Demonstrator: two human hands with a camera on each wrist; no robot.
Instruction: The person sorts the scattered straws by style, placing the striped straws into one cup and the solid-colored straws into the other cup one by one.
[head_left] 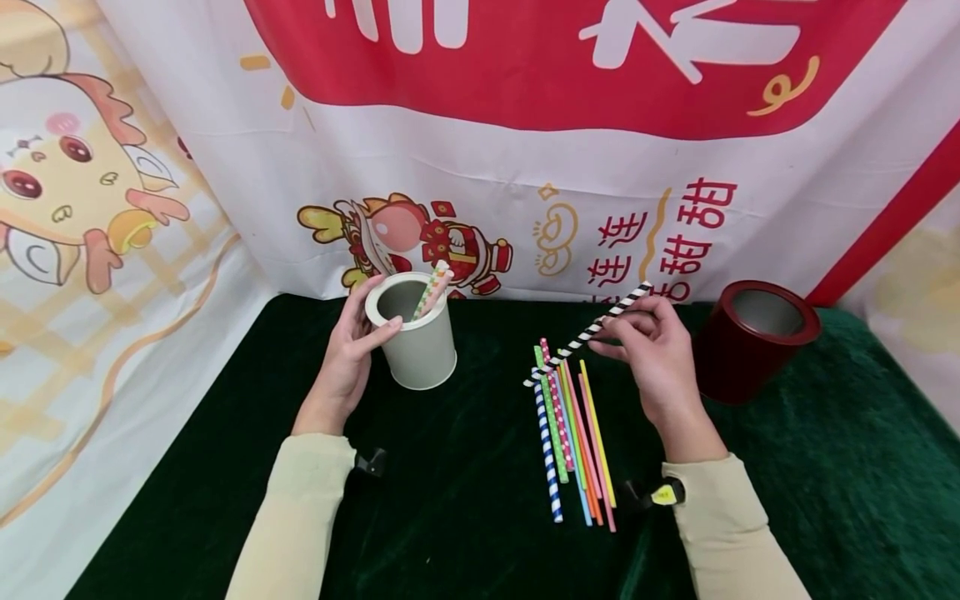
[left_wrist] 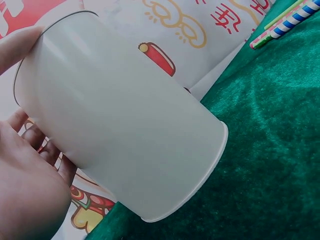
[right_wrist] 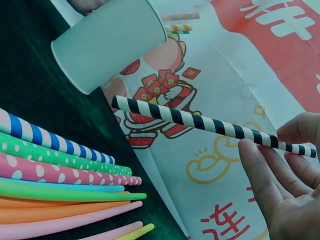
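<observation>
My left hand (head_left: 351, 354) grips a pale grey-white canister (head_left: 422, 357) near its rim, thumb on the front and fingers round the far left side. Patterned paper straws (head_left: 433, 292) lean out of its mouth. In the right wrist view, my right hand (right_wrist: 285, 185) pinches a black-and-white striped straw (right_wrist: 200, 122) near one end. That straw slants above a row of loose straws on the cloth: a blue-striped one (head_left: 547, 446), a green dotted one (head_left: 557, 433), a pink dotted one (head_left: 564, 433) and several plain coloured ones (head_left: 592, 450).
A dark red canister (head_left: 738, 350) stands at the right, just beyond my right hand. Dark green velvet cloth (head_left: 450, 500) covers the table. A printed white and red banner (head_left: 480, 150) hangs along the back edge.
</observation>
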